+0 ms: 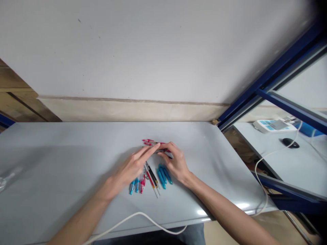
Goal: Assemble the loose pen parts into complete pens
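Note:
On a grey table [63, 163] lies a small heap of pens. My left hand [133, 166] reaches over them with fingers stretched out, fingertips touching a dark pen [160, 150]. My right hand [175, 161] has its fingers curled and pinches that same dark pen from the other side. Red pens [150, 142] lie just beyond the fingertips. Blue pens [163, 175] rest under my right palm, and more blue and red pens [136, 185] lie under my left hand. Thin pen refills [152, 178] sit between the two groups.
A white cable [143, 217] runs over the table's front edge. To the right stands a blue metal frame [255, 92] and a second table with a white device [270, 125], a black mouse [290, 143] and a cable. A pale wall rises behind.

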`<move>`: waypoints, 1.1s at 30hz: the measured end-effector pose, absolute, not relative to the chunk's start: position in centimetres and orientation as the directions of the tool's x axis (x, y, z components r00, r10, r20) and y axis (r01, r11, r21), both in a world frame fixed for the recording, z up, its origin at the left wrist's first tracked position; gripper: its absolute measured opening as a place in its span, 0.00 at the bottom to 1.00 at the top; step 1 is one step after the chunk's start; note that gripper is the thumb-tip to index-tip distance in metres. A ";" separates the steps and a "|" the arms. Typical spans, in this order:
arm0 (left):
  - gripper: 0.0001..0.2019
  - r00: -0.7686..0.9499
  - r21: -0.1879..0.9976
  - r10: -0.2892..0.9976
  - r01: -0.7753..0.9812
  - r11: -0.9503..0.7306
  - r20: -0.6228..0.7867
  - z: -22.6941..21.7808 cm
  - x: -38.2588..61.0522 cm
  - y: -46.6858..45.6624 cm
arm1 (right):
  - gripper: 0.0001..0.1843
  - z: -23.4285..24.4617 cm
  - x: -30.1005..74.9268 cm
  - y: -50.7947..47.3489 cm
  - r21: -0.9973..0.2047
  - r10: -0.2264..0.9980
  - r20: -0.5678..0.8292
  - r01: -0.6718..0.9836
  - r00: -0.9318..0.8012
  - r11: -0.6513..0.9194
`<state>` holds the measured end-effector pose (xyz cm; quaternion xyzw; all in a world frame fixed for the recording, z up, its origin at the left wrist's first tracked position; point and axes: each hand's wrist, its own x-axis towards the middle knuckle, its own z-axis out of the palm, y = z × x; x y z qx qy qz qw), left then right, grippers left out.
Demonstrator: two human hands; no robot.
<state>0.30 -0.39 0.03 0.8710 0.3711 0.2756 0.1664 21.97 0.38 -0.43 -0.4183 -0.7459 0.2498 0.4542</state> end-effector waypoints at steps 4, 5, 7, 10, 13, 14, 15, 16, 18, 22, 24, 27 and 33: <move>0.35 0.520 0.521 0.752 0.544 -0.657 0.405 0.0 -0.1 -0.2 | 0.10 -0.2 22.2 0.4 -0.783 0.858 0.449 0.353 -0.249 0.512; 0.32 0.502 0.527 0.762 0.553 -0.646 0.408 -0.1 -0.2 -0.1 | 0.10 -0.2 22.2 0.4 -0.791 0.860 0.445 0.342 -0.249 0.508; 0.25 0.458 0.506 0.780 0.594 -0.626 0.427 -0.2 -0.5 0.1 | 0.09 -0.2 22.2 0.3 -0.800 0.865 0.439 0.333 -0.243 0.500; 0.11 0.434 0.420 0.764 0.651 -0.633 0.478 -0.3 -0.6 0.5 | 0.07 -0.4 22.2 0.3 -0.798 0.866 0.453 0.337 -0.210 0.499; 0.08 0.468 0.387 0.731 0.634 -0.669 0.496 -0.4 -0.5 0.5 | 0.06 -0.4 22.1 0.3 -0.792 0.863 0.459 0.342 -0.212 0.506; 0.08 0.478 0.389 0.724 0.623 -0.678 0.496 -0.5 -0.5 0.4 | 0.07 -0.4 22.1 0.3 -0.792 0.862 0.458 0.340 -0.219 0.507; 0.08 0.486 0.392 0.719 0.614 -0.685 0.497 -0.6 -0.4 0.3 | 0.08 -0.3 22.0 0.2 -0.796 0.865 0.451 0.338 -0.222 0.502; 0.09 0.491 0.392 0.714 0.607 -0.691 0.498 -0.7 -0.3 0.2 | 0.09 -0.1 21.9 0.1 -0.806 0.874 0.433 0.338 -0.223 0.485; 0.10 0.499 0.375 0.698 0.601 -0.706 0.514 -0.8 -0.1 -0.1 | 0.16 0.1 21.7 -0.1 -0.843 0.910 0.355 0.348 -0.215 0.411; 0.11 0.534 0.329 0.663 0.592 -0.736 0.524 -0.4 0.3 -0.2 | 0.30 0.4 21.4 -0.1 -0.912 0.963 0.191 0.329 -0.192 0.246; 0.13 0.529 0.352 0.674 0.587 -0.729 0.515 0.1 0.4 -0.1 | 0.27 0.3 21.5 0.1 -0.932 0.970 0.192 0.283 -0.151 0.228; 0.18 0.465 0.364 0.715 0.636 -0.680 0.522 0.7 0.1 0.4 | 0.19 0.2 21.7 0.7 -0.960 0.976 0.193 0.186 -0.098 0.208; 0.10 0.447 0.354 0.746 0.681 -0.641 0.492 0.6 -0.6 0.7 | 0.16 0.3 21.9 1.1 -0.994 0.991 0.102 0.034 -0.085 0.105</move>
